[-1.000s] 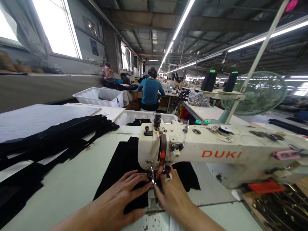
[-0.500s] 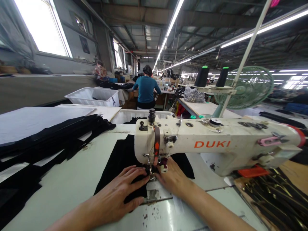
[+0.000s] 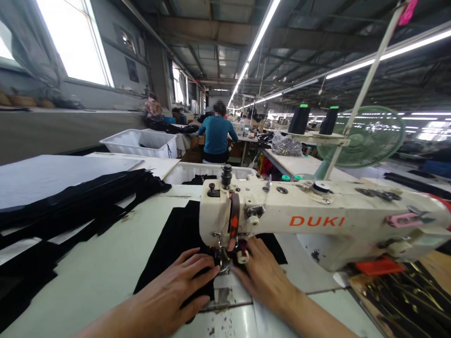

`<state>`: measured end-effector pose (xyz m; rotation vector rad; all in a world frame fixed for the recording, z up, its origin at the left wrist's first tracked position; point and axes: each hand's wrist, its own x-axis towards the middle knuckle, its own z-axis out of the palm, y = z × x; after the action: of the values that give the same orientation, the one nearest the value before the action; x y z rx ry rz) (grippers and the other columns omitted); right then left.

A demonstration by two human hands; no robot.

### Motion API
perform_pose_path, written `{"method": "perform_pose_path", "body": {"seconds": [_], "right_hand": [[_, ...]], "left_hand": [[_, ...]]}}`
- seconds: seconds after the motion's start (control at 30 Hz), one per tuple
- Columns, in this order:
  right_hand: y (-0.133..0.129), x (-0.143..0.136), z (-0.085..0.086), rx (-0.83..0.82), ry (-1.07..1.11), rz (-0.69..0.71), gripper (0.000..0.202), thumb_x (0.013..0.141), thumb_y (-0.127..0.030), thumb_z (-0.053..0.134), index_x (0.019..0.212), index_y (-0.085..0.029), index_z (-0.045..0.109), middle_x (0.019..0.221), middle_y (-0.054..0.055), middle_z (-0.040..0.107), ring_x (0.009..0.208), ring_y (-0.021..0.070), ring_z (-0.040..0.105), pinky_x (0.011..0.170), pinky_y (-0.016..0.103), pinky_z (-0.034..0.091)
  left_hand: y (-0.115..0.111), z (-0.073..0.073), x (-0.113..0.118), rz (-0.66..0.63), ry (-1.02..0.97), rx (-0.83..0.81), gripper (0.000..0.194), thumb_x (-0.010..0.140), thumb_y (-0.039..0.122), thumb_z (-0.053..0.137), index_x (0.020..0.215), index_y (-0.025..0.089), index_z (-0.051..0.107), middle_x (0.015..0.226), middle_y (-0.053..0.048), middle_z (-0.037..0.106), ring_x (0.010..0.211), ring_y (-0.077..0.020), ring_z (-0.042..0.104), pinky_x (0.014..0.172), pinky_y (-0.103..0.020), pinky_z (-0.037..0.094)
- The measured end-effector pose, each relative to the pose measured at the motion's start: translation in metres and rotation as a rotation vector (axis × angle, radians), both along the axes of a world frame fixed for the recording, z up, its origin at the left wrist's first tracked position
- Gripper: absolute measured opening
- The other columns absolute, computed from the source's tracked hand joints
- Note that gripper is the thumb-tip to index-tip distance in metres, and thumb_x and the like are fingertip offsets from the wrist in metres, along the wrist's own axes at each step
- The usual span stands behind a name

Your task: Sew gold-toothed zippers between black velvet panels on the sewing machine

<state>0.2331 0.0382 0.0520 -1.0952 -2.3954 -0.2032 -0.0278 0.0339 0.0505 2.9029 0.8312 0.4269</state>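
Black cloth (image 3: 169,244) lies under the needle area of a white sewing machine (image 3: 268,211) marked in orange. My left hand (image 3: 183,286) rests flat on the cloth, left of the presser foot (image 3: 223,263), its fingers spread and pointing at the foot. Right of the foot is my right hand (image 3: 264,272), its fingers reaching beneath the machine arm; the fingertips are partly hidden, and whether they grip cloth does not show. More of the black cloth comes out behind that hand.
Stacked black pieces (image 3: 105,192) cover the table's left side. White bins (image 3: 141,143) stand beyond it. A red tray (image 3: 378,266) and dark strips (image 3: 405,295) lie at the right. Thread cones (image 3: 299,119) and a green fan (image 3: 362,136) rise behind. A person in blue (image 3: 216,134) sits ahead.
The view has shifted slightly, so the machine appears a little lower and further right. My right hand has moved a little rightwards from the presser foot. My left hand stays on the cloth.
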Motion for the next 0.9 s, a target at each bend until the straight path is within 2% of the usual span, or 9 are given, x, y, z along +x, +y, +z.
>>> {"method": "perform_pose_path", "body": {"seconds": [0.07, 0.17, 0.23, 0.33, 0.47, 0.6, 0.67, 0.8, 0.9], "right_hand": [[-0.008, 0.001, -0.001, 0.065, -0.006, 0.089, 0.027, 0.093, -0.017, 0.063, 0.121, -0.017, 0.063, 0.117, 0.013, 0.068, 0.106, 0.0299, 0.062, 0.094, 0.046, 0.05], [-0.008, -0.008, -0.015, 0.066, 0.052, 0.165, 0.017, 0.095, -0.015, 0.061, 0.108, -0.023, 0.068, 0.103, 0.005, 0.073, 0.101, 0.0253, 0.065, 0.095, 0.042, 0.048], [-0.004, -0.015, -0.026, 0.028, 0.105, 0.131, 0.014, 0.091, -0.016, 0.067, 0.101, -0.024, 0.07, 0.096, 0.002, 0.073, 0.095, 0.0237, 0.067, 0.092, 0.038, 0.049], [0.001, -0.021, -0.036, -0.003, 0.148, 0.064, 0.016, 0.085, -0.016, 0.073, 0.097, -0.026, 0.073, 0.094, 0.002, 0.074, 0.088, 0.0232, 0.068, 0.086, 0.036, 0.051], [0.003, -0.023, -0.034, -0.054, 0.209, -0.032, 0.017, 0.076, -0.013, 0.078, 0.085, -0.028, 0.076, 0.093, 0.002, 0.075, 0.083, 0.0231, 0.068, 0.076, 0.033, 0.053], [0.003, -0.025, -0.03, -0.102, 0.256, -0.073, 0.018, 0.074, -0.012, 0.077, 0.082, -0.027, 0.076, 0.09, 0.002, 0.074, 0.081, 0.0222, 0.069, 0.073, 0.031, 0.053], [0.004, -0.026, -0.031, -0.117, 0.273, -0.075, 0.016, 0.075, -0.013, 0.078, 0.082, -0.027, 0.076, 0.089, 0.001, 0.074, 0.082, 0.0223, 0.07, 0.074, 0.031, 0.053], [0.005, -0.024, -0.035, -0.123, 0.295, -0.067, 0.013, 0.075, -0.016, 0.081, 0.082, -0.027, 0.076, 0.092, 0.002, 0.074, 0.087, 0.0239, 0.07, 0.079, 0.034, 0.054], [0.005, -0.018, -0.037, -0.128, 0.282, -0.028, 0.015, 0.077, -0.021, 0.082, 0.087, -0.03, 0.077, 0.093, 0.001, 0.074, 0.088, 0.0221, 0.069, 0.08, 0.031, 0.054]], "left_hand": [[-0.001, 0.001, 0.002, -0.009, -0.045, 0.019, 0.054, 0.095, 0.027, 0.064, 0.147, 0.026, 0.048, 0.141, -0.008, 0.058, 0.13, -0.0295, 0.054, 0.115, -0.05, 0.037], [-0.002, 0.002, 0.005, 0.02, -0.144, 0.046, 0.054, 0.09, 0.033, 0.072, 0.14, 0.023, 0.056, 0.134, -0.009, 0.064, 0.124, -0.0293, 0.059, 0.113, -0.047, 0.04], [-0.001, 0.002, 0.008, 0.03, -0.171, 0.047, 0.05, 0.088, 0.033, 0.074, 0.135, 0.022, 0.061, 0.129, -0.009, 0.067, 0.121, -0.0283, 0.063, 0.111, -0.044, 0.043], [0.004, -0.002, 0.012, 0.009, -0.194, 0.012, 0.036, 0.093, 0.021, 0.065, 0.129, 0.023, 0.066, 0.125, -0.006, 0.07, 0.119, -0.0242, 0.064, 0.109, -0.038, 0.045], [0.013, -0.014, 0.011, 0.091, -0.341, -0.075, 0.028, 0.097, 0.02, 0.058, 0.121, 0.025, 0.071, 0.121, -0.003, 0.072, 0.115, -0.02, 0.067, 0.105, -0.03, 0.048], [0.016, -0.02, 0.007, 0.114, -0.357, -0.106, 0.024, 0.1, 0.024, 0.057, 0.118, 0.025, 0.072, 0.121, -0.003, 0.072, 0.113, -0.0193, 0.068, 0.102, -0.028, 0.051], [0.015, -0.017, 0.006, 0.062, -0.335, -0.083, 0.027, 0.1, 0.023, 0.056, 0.122, 0.025, 0.07, 0.123, -0.003, 0.071, 0.117, -0.0187, 0.066, 0.105, -0.028, 0.048], [0.008, -0.002, 0.006, -0.07, -0.214, 0.08, 0.037, 0.098, 0.013, 0.049, 0.131, 0.021, 0.064, 0.124, -0.005, 0.071, 0.118, -0.0198, 0.065, 0.107, -0.029, 0.046], [0.004, 0.008, 0.008, -0.089, -0.166, 0.131, 0.043, 0.095, 0.008, 0.046, 0.132, 0.02, 0.062, 0.124, -0.006, 0.071, 0.114, -0.0214, 0.067, 0.108, -0.032, 0.045]]}}
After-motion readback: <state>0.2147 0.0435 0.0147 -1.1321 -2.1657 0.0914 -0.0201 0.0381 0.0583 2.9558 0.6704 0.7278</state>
